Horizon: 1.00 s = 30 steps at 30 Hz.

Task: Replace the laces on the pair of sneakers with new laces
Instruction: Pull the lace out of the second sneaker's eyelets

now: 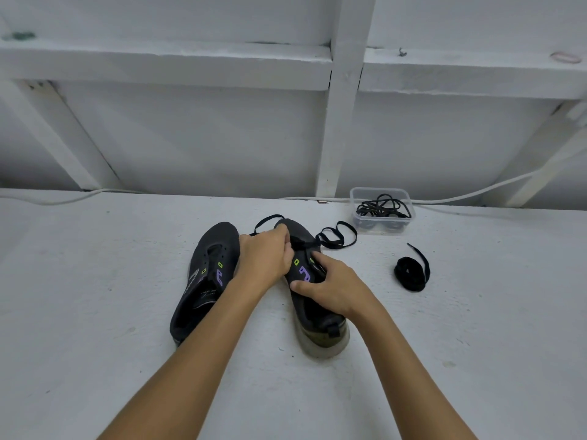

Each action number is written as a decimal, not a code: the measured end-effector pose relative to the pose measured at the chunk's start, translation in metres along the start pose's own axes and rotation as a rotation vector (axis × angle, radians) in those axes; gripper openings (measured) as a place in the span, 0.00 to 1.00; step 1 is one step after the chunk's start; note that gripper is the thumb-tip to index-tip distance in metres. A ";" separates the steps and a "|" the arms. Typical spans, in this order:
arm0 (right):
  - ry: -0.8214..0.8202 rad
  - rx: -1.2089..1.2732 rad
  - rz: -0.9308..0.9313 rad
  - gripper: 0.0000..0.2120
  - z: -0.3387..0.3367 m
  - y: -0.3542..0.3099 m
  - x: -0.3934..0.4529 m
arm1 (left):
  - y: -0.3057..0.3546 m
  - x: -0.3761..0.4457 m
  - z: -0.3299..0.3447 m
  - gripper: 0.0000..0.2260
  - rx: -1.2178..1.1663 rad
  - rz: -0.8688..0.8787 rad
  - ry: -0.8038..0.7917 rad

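Laces in tub, seemingly behind sneakers.

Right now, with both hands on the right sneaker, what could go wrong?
1. The lace's loose loops trail off the right sneaker toward the clear tub; a hard pull may snag or knot them.
2. The coiled lace lies near the right hand; an elbow sweep could scatter it.
3. The left hand hides the eyelets, so one may be skipped.

Two dark sneakers on a white surface. Left hand pinches the black lace over the right sneaker; right hand grips that shoe's midsection. Left sneaker lies unlaced alongside. A coiled black lace lies to the right; a clear container holds more laces.
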State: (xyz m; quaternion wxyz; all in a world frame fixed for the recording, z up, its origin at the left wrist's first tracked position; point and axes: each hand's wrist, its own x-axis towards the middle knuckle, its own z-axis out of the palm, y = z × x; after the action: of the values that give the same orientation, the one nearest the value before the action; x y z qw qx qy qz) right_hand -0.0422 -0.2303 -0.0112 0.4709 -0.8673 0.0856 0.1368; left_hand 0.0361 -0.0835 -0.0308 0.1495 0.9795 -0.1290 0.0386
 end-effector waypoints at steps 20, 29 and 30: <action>0.024 -0.006 0.023 0.36 0.002 0.001 -0.002 | -0.007 0.017 -0.009 0.03 -0.529 -0.257 -0.055; 0.047 -0.003 0.058 0.36 0.004 0.002 -0.001 | -0.005 -0.005 0.004 0.05 -0.566 -0.319 -0.028; 0.050 0.002 0.062 0.36 0.004 0.002 -0.001 | -0.004 -0.003 0.002 0.04 -0.555 -0.314 -0.012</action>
State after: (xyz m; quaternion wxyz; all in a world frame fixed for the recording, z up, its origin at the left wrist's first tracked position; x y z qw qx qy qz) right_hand -0.0442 -0.2277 -0.0150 0.4649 -0.8670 0.1243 0.1294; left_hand 0.0348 -0.0796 -0.0343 0.4145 0.9095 0.0174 -0.0276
